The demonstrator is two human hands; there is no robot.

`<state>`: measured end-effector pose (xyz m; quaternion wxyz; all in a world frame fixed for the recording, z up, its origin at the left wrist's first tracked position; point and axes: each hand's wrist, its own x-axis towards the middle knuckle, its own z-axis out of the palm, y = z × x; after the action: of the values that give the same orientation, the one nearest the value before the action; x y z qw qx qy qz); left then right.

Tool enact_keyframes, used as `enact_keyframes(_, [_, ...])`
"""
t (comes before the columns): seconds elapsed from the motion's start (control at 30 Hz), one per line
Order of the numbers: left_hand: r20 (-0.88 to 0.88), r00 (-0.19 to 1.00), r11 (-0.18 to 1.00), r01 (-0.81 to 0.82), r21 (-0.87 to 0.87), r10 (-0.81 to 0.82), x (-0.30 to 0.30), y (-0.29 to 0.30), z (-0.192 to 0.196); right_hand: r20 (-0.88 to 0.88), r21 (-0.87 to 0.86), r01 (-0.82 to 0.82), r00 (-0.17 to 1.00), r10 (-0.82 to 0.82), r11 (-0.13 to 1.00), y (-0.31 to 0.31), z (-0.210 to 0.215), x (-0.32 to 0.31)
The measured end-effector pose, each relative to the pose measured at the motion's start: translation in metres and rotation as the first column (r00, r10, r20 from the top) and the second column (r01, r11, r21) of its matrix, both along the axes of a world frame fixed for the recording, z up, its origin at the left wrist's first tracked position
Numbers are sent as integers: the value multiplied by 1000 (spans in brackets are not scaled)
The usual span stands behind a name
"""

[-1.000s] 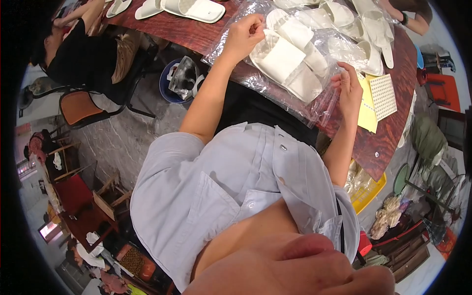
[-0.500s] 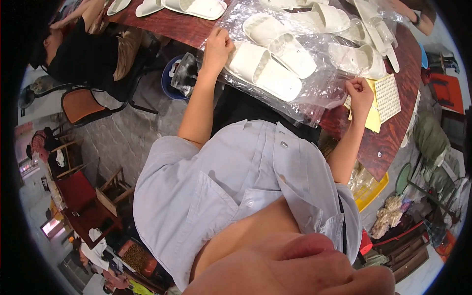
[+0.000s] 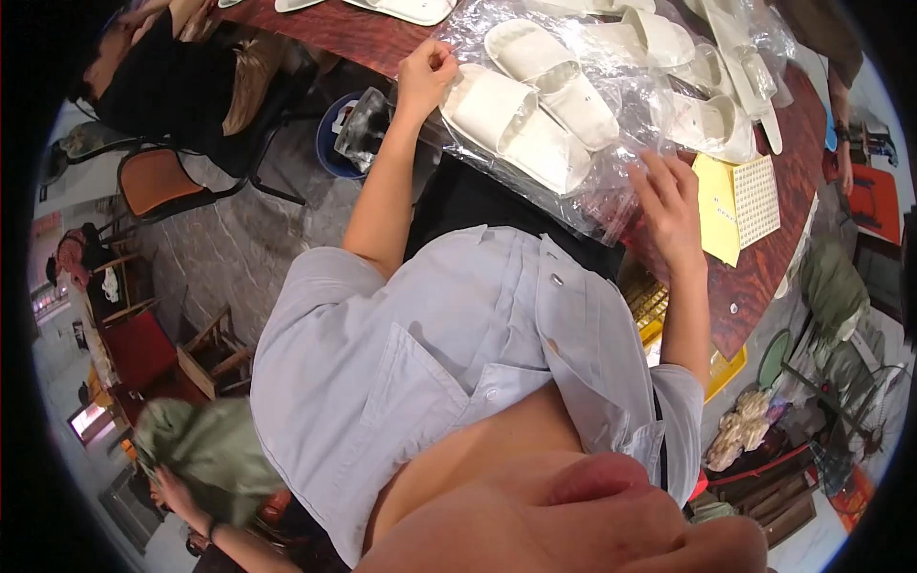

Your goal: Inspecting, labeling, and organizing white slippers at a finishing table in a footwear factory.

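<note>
My left hand [image 3: 426, 80] has its fingers pinched at the left edge of a clear plastic bag [image 3: 597, 212], beside the heel of a white slipper [image 3: 559, 158]. A second white slipper [image 3: 585, 113] lies alongside the first, both on the crinkled plastic. My right hand [image 3: 671, 199] is stretched out, fingers apart, by the bag's right side with nothing gripped. To its right lie a yellow sheet [image 3: 718, 205] and a white sheet of small round stickers [image 3: 757, 196].
More white slippers [image 3: 712, 124] cover the far side of the red-brown table [image 3: 745, 286]. A blue bucket [image 3: 330, 148] and an orange-seated chair [image 3: 158, 181] stand left. A yellow crate [image 3: 728, 371] sits below right. Other people are nearby, one with a green cloth [image 3: 205, 444] at lower left.
My right hand has let go of the bag's right edge, moved left and spread its fingers. My left hand stays at the bag's edge. A person with green cloth has appeared at lower left.
</note>
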<state>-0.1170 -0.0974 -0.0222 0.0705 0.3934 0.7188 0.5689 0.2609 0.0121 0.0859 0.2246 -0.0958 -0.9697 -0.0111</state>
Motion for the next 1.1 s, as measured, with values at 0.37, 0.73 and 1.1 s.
enact_keyframes(0.37, [236,961,980,109,168,-147,-9,1,-11,124,-431,118,990,-71,895,28,1,-44])
enact_keyframes(0.73, [174,981,996,85,40,-90,-3,-4,0,335,-715,-73,837,432,695,49,20,3])
enact_keyframes(1.1, [314,925,963,146,225,-214,-3,1,1,491,-618,233,860,137,751,14,12,-7])
